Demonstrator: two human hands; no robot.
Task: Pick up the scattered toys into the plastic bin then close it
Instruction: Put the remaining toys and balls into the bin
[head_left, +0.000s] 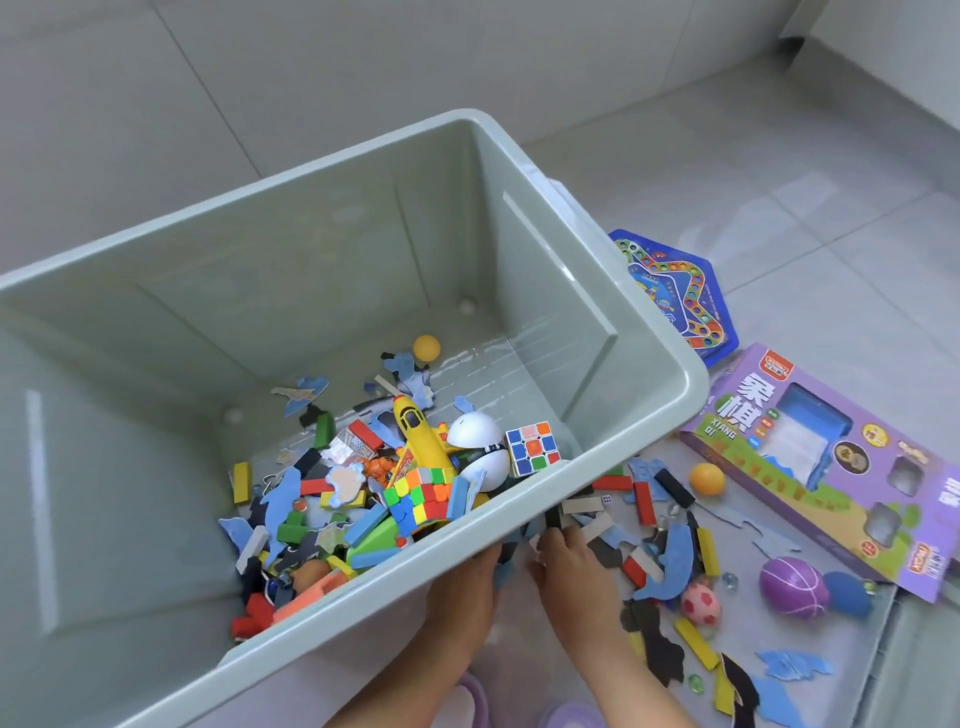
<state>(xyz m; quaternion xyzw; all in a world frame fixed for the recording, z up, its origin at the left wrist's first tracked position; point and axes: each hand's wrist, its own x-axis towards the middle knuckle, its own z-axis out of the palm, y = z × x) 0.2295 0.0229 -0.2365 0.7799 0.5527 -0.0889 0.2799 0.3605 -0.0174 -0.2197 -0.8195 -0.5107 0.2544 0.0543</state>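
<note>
The open plastic bin (311, 234), holding many toys, stands on the floor (779, 156) beside scattered toys (670, 551), where the right hand (571, 561) curls over small pieces, its grip unclear, and the left hand (460, 582) has its grip hidden under the rim.

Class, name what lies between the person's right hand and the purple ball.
The head view shows a pink football and a curved blue puzzle piece between the right hand and the purple ball.

Toy count
1 bin (311, 234), 2 puzzle cubes (532, 448) (421, 493), 2 orange balls (427, 347) (706, 478), 1 yellow plane (420, 434), 1 purple ball (793, 587), 1 purple box (831, 467), 1 game board (675, 296).
</note>
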